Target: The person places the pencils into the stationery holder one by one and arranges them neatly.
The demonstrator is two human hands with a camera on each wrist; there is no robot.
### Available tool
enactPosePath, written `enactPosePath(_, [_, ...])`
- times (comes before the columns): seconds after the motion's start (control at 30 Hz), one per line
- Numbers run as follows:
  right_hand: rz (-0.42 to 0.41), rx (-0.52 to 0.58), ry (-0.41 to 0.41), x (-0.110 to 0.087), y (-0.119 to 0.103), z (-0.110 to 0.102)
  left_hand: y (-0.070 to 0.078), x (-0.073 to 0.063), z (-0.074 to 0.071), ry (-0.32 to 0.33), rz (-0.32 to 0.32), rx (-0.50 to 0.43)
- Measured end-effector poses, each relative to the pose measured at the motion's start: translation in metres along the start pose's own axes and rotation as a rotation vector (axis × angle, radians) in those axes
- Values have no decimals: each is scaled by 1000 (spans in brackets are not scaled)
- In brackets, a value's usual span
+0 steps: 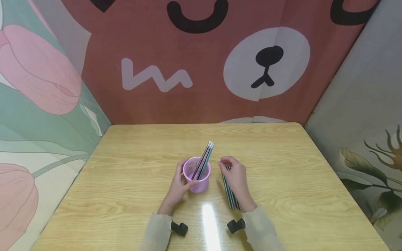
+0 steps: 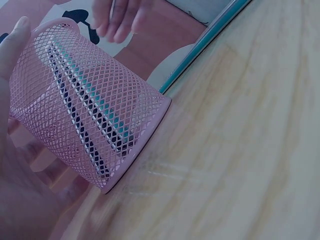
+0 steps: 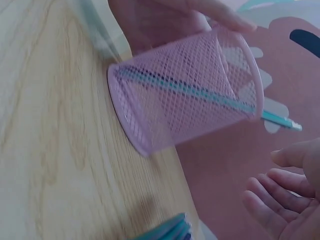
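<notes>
A pink mesh pencil cup (image 1: 199, 187) stands upright on the table, with my left hand (image 1: 179, 190) round its left side and the thumb near the rim at the front. A few pencils (image 1: 205, 161), dark and teal with pale ends, lean to the right inside it. Just right of the cup, my right hand (image 1: 237, 176) hovers over several loose pencils (image 1: 229, 195) lying side by side. In the right wrist view that hand (image 3: 287, 200) has loosely bent fingers, thumb apart, and no pencil between them. The loose pencils' ends (image 3: 175, 230) show below it.
The light wooden table (image 1: 138, 157) reaches back to a wall hanging (image 1: 204, 104) with a cartoon bear print. Printed cloths flank it on the left and right. Glare lies on the tabletop between the forearms. Black straps sit at both cuffs.
</notes>
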State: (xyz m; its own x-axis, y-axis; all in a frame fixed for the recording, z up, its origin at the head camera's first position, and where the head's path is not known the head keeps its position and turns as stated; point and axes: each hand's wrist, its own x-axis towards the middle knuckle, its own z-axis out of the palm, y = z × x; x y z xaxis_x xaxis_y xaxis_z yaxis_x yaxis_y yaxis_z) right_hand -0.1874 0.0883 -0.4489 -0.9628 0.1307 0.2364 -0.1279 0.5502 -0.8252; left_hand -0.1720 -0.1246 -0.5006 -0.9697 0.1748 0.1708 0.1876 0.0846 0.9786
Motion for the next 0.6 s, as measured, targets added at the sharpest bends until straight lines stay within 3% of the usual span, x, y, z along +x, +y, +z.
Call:
enactPosePath(0.37, [172, -101, -21, 12, 22, -17, 1, 0, 0, -7, -7, -18])
enactPosePath(0.6, [232, -153, -24, 13, 34, -22, 0, 0, 0, 2, -13, -4])
